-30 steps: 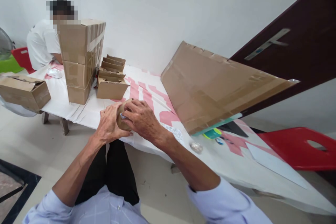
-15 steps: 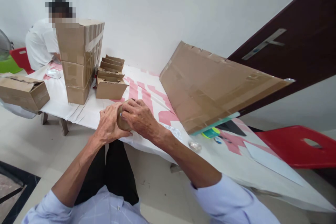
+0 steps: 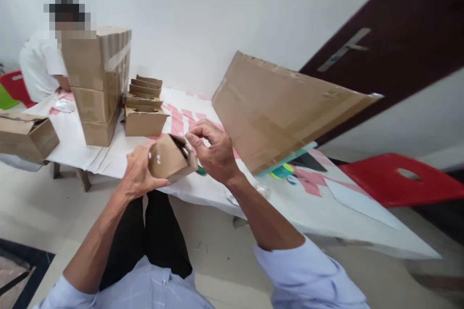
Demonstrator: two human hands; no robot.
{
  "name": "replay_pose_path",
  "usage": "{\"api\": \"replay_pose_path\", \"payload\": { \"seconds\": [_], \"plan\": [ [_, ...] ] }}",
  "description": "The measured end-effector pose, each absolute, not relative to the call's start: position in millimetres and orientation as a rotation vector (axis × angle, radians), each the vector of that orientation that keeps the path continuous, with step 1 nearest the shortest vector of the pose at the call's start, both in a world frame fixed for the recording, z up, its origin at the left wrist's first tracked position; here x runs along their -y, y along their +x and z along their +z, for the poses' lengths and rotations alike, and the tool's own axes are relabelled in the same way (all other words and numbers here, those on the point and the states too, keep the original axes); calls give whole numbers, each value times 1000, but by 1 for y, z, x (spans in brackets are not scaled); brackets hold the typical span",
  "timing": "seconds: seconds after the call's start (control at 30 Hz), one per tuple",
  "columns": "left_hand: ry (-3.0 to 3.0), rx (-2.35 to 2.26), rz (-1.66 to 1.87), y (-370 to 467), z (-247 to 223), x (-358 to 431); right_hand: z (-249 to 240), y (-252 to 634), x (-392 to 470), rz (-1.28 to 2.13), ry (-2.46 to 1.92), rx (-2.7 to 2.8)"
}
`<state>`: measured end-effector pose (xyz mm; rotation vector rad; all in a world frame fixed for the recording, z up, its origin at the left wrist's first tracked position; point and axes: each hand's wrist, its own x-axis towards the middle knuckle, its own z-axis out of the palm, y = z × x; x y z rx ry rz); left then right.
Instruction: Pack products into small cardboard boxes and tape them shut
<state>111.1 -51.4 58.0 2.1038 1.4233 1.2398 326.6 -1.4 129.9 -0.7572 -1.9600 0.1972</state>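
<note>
My left hand (image 3: 141, 170) grips a small brown cardboard box (image 3: 165, 159) from its left side, above the table's front edge. Small white marks show on the box's near face. Its right end has a flap partly open, with a dark gap beneath. Just right of that end, my right hand (image 3: 213, 152) is closed, thumb and forefinger pinched together. Whatever lies between these fingertips is too small to make out. Beyond the held box, an open carton with upright flaps (image 3: 145, 123) stands on the table.
Tall stacked cartons (image 3: 87, 67) stand left, partly hiding a seated person (image 3: 39, 65). Another carton (image 3: 29, 135) sits at far left. A large cardboard sheet (image 3: 282, 111) leans against the wall. Right of it are a green tape roll (image 3: 282, 171), a white sheet (image 3: 358, 203) and a red chair (image 3: 402, 178).
My right hand has moved off the box's face to its right end. The box has turned, so its marked face and partly open flap show. The view has shifted slightly right.
</note>
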Motion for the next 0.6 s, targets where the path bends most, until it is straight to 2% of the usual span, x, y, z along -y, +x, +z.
{"api": "replay_pose_path", "payload": {
  "seconds": [0.13,0.33,0.6],
  "plan": [
    [2015,-1383,1285,68,46,48,109,390,-13,289,-948,1667],
    [1838,-1431,1213,8,11,41,12,506,-24,336,-1418,1269],
    [1597,-1492,1288,0,3,46,-71,582,8,270,-1625,1073]
  ]
}}
